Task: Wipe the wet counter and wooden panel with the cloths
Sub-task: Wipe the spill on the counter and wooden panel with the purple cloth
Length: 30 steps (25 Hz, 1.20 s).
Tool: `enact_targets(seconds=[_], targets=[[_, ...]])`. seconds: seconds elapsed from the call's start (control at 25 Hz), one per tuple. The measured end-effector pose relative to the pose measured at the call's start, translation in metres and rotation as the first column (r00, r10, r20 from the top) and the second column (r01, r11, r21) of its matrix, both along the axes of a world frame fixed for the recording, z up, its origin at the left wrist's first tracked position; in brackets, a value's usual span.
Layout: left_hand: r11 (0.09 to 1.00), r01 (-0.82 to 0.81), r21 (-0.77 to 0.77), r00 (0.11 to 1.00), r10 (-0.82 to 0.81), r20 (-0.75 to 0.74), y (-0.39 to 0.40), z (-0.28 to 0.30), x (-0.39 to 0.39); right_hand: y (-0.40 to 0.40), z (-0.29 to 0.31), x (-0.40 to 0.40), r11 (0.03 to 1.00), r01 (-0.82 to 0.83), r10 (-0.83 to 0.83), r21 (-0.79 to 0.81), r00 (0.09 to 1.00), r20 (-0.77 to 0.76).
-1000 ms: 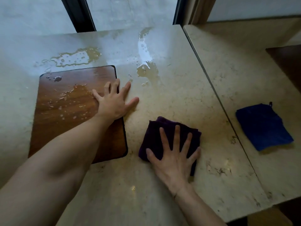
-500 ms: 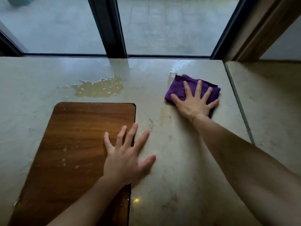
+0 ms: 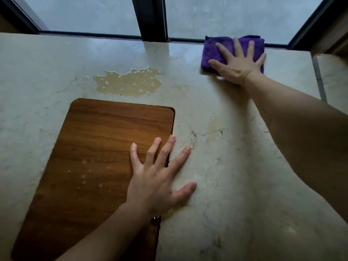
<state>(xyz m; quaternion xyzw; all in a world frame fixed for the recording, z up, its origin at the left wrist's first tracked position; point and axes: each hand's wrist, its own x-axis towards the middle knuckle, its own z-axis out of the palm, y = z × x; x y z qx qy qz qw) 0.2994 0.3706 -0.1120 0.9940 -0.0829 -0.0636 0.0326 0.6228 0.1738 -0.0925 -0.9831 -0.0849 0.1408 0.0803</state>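
A folded purple cloth (image 3: 211, 50) lies at the far edge of the pale stone counter (image 3: 235, 166), against the window sill. My right hand (image 3: 237, 63) presses flat on it with fingers spread. A brown wooden panel (image 3: 98, 151) is set into the counter at the near left, with small water drops on it. My left hand (image 3: 160, 176) rests flat and spread across the panel's right edge and the counter, holding nothing. A puddle (image 3: 130, 81) sits on the counter just beyond the panel.
A dark window frame post (image 3: 150, 17) and glass stand right behind the counter's far edge. A seam (image 3: 318, 78) at the right separates this counter from a neighbouring stone surface. A faint damp streak (image 3: 214, 125) runs right of the panel.
My right hand has pushed the purple cloth away from me, from the near middle of the counter up to its far edge. My left hand stays on the panel's edge. The blue cloth has left view.
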Motion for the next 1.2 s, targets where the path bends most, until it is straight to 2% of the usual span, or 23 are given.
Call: enact_targets(seconds=[0.24, 0.36, 0.48, 0.6, 0.68, 0.88, 1.0, 1.08, 1.2], targets=[[0.997, -0.028, -0.069, 0.999, 0.027, -0.025, 0.001, 0.008, 0.000, 0.021, -0.006, -0.094, 0.984, -0.175, 0.176, -0.026, 0.984, 0.020], [0.976, -0.027, -0.216, 0.999, 0.035, 0.035, 0.003, 0.010, -0.002, 0.022, -0.005, -0.167, 0.980, -0.196, 0.196, -0.020, 0.980, 0.033], [0.929, 0.031, -0.370, 0.986, 0.031, 0.162, 0.009, 0.013, -0.019, 0.015, -0.005, -0.255, 0.987, -0.160, 0.162, -0.029, 0.986, 0.048], [0.933, 0.102, -0.345, 0.968, -0.013, 0.251, 0.016, 0.022, -0.050, 0.012, -0.008, -0.347, 0.992, -0.111, 0.118, -0.065, 0.986, 0.120], [0.946, 0.141, -0.293, 0.972, -0.076, 0.222, 0.027, 0.029, -0.083, 0.010, -0.007, -0.413, 0.994, -0.080, 0.086, -0.069, 0.992, 0.093], [0.947, 0.201, -0.251, 0.980, -0.196, 0.048, 0.060, 0.029, -0.146, 0.002, 0.002, -0.574, 0.988, 0.133, -0.133, -0.080, 0.991, 0.001], [0.961, 0.204, -0.185, 0.979, -0.203, 0.024, 0.074, 0.027, -0.151, 0.008, 0.004, -0.648, 0.943, 0.321, -0.322, -0.093, 0.947, 0.001], [0.972, 0.186, -0.143, 0.983, -0.183, 0.031, 0.093, 0.027, -0.147, 0.027, 0.005, -0.685, 0.867, 0.492, -0.493, -0.080, 0.870, 0.003], [0.982, 0.182, -0.055, 0.983, -0.180, 0.037, 0.131, 0.022, -0.137, 0.093, 0.007, -0.715, 0.688, 0.725, -0.725, -0.020, 0.687, -0.046]])
